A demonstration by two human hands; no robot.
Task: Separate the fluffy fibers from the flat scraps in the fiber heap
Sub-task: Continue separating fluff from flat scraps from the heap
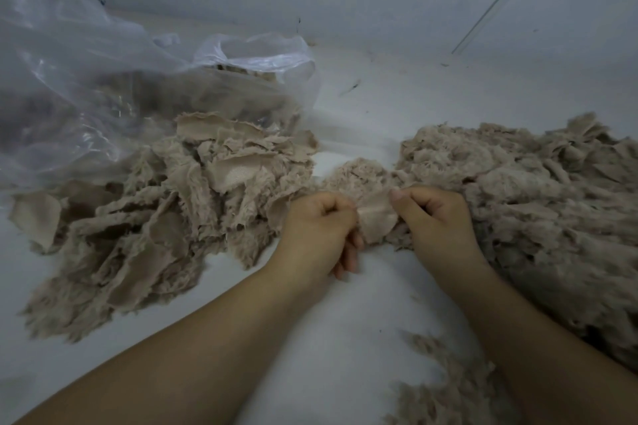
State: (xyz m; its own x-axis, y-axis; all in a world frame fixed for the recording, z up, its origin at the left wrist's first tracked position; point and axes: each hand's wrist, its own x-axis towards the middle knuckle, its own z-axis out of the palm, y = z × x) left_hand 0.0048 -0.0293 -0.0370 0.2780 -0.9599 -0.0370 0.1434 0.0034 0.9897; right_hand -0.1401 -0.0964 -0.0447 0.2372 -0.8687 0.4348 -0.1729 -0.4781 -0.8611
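Item: flat scrap (378,217), tan, pinched between my left grip (319,224) and right grip (433,217), both clenched on its edges, a fluffy tuft (359,172) clinging just beyond it.
Left of the grips: sorted pile of flat scraps (155,217) on the white tabletop (345,321), a clear plastic bag (103,79) behind it.
Right of the grips: fiber heap (535,200), large, mixed.
Status, as I judge it: partly done; much remains.
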